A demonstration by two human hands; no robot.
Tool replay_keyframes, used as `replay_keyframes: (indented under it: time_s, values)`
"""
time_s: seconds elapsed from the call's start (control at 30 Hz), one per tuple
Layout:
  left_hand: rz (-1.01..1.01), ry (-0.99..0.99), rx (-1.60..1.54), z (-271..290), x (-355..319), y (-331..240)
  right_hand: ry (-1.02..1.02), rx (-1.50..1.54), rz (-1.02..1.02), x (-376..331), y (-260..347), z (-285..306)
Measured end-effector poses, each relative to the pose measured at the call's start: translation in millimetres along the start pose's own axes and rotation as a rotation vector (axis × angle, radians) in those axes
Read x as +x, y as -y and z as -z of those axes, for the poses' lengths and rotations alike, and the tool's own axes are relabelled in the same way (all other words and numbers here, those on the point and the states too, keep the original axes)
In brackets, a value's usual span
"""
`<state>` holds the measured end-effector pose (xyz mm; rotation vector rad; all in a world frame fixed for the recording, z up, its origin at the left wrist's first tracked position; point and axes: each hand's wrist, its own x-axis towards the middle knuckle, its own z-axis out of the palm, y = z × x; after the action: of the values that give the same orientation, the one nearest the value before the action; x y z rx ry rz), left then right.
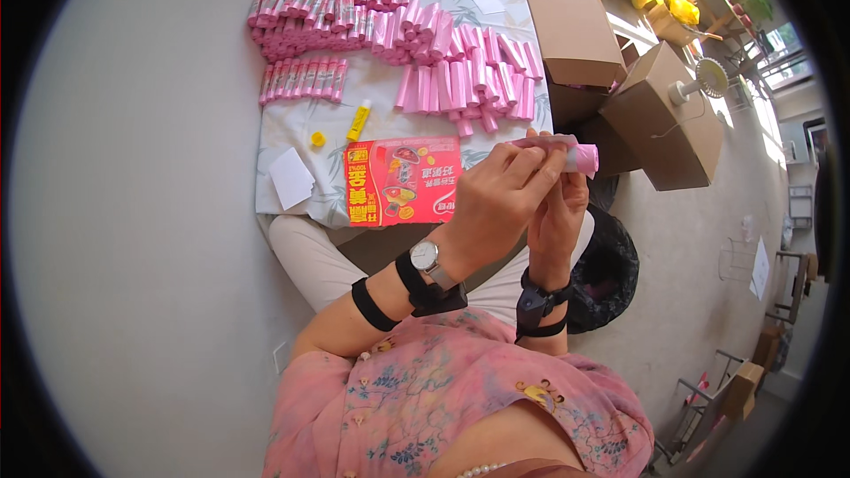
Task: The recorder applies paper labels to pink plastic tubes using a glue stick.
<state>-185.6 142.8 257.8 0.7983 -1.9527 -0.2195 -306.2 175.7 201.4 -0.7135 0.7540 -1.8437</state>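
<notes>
A pink roll (586,159), apparently thin plastic with a pale band around it, is between my two hands at the right edge of the table. My left hand (496,199), a watch on its wrist, reaches across with fingers closed over the roll's near side. My right hand (558,212) is wrapped round it from beneath; its fingers are partly hidden. Below and left of the hands lies a red printed cardboard sheet (398,181). A yellow glue stick (359,121) rests just beyond it, with its yellow cap (318,138) off to the left.
Plain pink rolls (469,80) are heaped at the table's right; banded rolls (310,13) are stacked far left, with a shorter row (304,80) nearer. White paper slips (290,179) lie at the left edge. Cardboard boxes (575,35), a small fan (708,78) and a black bag (606,270) stand right.
</notes>
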Motion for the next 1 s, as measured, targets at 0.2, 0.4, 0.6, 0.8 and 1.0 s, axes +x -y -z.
replay_keyframes:
  time_s: [0.2,0.4,0.6,0.8,1.0]
  values:
    - [0.028,0.083,-0.052,6.4,9.0,6.2,-0.023,-0.022,0.026,2.6,1.0,-4.2]
    - [0.049,0.104,-0.124,6.6,19.0,10.2,-0.028,-0.053,0.028,6.2,4.0,-4.5]
    - [0.105,0.146,-0.246,2.7,24.1,21.4,-0.042,-0.078,0.047,9.5,1.1,-2.3]
    - [0.142,0.165,-0.318,-4.3,25.4,30.7,-0.034,-0.082,0.058,11.5,0.0,1.1]
    - [0.133,0.13,-0.333,-10.1,29.0,20.9,-0.064,-0.103,0.098,9.8,-1.3,9.6]
